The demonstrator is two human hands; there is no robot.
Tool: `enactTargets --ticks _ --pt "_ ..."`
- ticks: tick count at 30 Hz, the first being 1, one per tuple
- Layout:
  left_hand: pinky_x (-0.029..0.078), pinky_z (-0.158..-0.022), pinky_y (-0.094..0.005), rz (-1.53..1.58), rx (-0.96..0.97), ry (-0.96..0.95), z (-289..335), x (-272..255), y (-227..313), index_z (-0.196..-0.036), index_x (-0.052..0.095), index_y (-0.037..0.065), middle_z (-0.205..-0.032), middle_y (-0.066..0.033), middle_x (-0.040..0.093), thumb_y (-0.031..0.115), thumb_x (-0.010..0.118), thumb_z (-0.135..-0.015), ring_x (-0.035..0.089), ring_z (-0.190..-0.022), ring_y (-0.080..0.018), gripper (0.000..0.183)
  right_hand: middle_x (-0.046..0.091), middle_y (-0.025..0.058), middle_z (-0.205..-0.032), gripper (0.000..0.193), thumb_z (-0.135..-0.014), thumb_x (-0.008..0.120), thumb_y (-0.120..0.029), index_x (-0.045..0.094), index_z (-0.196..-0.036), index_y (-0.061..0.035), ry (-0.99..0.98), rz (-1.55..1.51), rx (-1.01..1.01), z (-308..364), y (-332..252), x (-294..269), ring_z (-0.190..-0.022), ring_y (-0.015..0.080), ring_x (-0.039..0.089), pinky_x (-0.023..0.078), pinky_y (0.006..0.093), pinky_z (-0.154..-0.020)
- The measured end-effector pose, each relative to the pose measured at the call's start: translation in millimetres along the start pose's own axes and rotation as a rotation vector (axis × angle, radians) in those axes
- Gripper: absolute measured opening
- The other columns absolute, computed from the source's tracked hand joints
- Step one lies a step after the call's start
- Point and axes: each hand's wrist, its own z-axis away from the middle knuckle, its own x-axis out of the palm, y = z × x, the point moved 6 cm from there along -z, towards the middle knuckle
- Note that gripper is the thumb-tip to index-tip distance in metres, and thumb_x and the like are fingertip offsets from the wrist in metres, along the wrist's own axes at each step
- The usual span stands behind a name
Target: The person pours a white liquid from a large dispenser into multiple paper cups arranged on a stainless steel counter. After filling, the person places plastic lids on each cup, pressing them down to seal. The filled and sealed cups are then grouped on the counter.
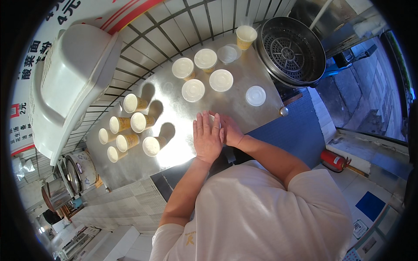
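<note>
Left hand [207, 137]: lying flat, fingers together; right hand [230, 131]: touching it, grip indiscernible; lidded cups [193, 90]: standing at eleven o'clock.

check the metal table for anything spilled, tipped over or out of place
Nothing looks spilled or tipped on the silver metal table. The one mild oddity is a round white plastic lid near its right end, apparently lying flat with no cup visible beneath it, unlike the lidded yellow paper cups nearby.
</note>
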Motion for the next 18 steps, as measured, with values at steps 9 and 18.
enactTargets --ticks 9,18 --pt "0.033 -0.112 -0.0579 -0.014 0.005 -0.041 0.5 -5.2 -0.9 -0.145 0.049 0.009 -0.151 -0.0237 0.041 0.030 0.063 -0.093 0.040 -0.138 -0.0456 0.057 0.065 0.0163 -0.123 0.060 -0.083 0.071 -0.028 0.053 -0.137 -0.0074 -0.067 0.007 0.099 1.2 -1.3 -2.3 -0.108 0.0392 0.062 0.051 0.0461 -0.093" --pt "0.052 -0.073 -0.0267 1.178 -0.867 -0.172 -2.5 34.6 -56.1 -0.135 0.054 -0.003 -0.112 -0.0101 0.068 0.031 0.062 -0.100 0.064 -0.083 -0.0131 0.050 0.069 0.0172 -0.108 0.054 -0.072 0.081 -0.023 0.063 -0.122 -0.0115 0.141 0.041 0.147 -12.5 8.2 -26.0 -0.100 0.0395 0.065 0.054 0.0445 -0.086"
